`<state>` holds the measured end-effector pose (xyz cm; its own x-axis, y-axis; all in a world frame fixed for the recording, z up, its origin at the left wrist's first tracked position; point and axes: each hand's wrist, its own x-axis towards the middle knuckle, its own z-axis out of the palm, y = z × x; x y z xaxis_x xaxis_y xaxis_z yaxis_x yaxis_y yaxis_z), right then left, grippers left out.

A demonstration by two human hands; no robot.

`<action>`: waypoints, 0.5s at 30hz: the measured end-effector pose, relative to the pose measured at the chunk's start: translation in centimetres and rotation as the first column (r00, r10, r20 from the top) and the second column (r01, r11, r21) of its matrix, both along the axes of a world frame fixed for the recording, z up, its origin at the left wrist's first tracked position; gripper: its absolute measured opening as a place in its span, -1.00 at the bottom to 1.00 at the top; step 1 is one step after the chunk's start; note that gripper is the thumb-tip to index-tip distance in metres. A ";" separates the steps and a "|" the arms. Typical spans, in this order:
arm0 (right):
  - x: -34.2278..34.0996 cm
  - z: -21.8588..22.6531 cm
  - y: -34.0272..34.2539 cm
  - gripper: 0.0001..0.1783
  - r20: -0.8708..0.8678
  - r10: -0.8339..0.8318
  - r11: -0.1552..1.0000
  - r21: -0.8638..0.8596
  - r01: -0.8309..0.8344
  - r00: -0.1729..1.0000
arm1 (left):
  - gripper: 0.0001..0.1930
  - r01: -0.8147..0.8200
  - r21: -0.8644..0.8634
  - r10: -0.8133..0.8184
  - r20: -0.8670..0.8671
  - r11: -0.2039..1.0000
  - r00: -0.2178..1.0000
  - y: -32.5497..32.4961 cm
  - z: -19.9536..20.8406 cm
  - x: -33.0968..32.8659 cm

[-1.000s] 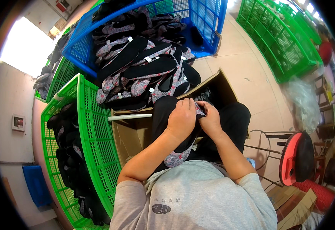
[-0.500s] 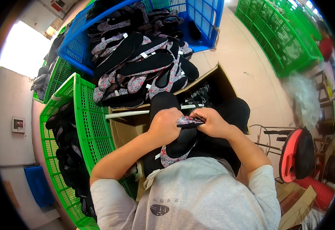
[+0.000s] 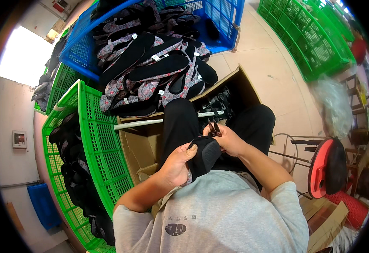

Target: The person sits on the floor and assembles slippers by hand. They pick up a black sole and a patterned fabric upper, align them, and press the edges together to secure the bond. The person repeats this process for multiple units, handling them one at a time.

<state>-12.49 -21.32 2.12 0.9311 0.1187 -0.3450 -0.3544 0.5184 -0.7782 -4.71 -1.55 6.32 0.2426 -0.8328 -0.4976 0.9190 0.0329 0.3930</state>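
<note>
My left grip (image 3: 177, 164) is closed on a black slipper (image 3: 205, 158), on my side of the cardboard box (image 3: 139, 148); my right grip (image 3: 231, 141) holds small scissors (image 3: 214, 129), blades toward that box.

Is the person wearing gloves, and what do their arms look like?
No gloves: the left hand and right hand are bare. The forearms are bare too, with no watch or bracelet that I can see. Short, light grey sleeves of a T-shirt cover the upper arms.
</note>
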 end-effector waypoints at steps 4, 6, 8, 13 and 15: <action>-0.1 -2.9 0.7 -0.89 0.109 -0.035 0.999 0.039 0.031 0.993 | -0.57 0.032 -0.130 -0.036 -0.031 0.991 0.999 -0.1 -1.5 -0.1; 0.3 -2.7 1.2 -0.90 0.207 -0.075 0.997 -0.004 0.078 0.975 | -0.53 0.058 -0.148 -0.067 -0.053 0.987 0.996 -0.3 -2.2 -0.2; 0.6 -3.5 1.4 -0.91 0.235 -0.061 0.998 0.006 0.061 0.970 | -0.46 0.107 -0.136 -0.118 -0.076 0.985 0.990 -0.5 -2.5 -0.2; 1.1 -4.3 1.2 -0.89 0.208 -0.015 0.993 0.115 -0.010 0.978 | -0.48 0.183 -0.124 -0.187 -0.018 0.975 0.982 -1.8 -1.8 -0.6; 1.0 -4.8 1.3 -0.88 0.202 0.010 0.991 0.130 -0.037 0.979 | -0.50 0.210 -0.126 -0.214 -0.018 0.970 0.977 -2.2 -1.9 -0.8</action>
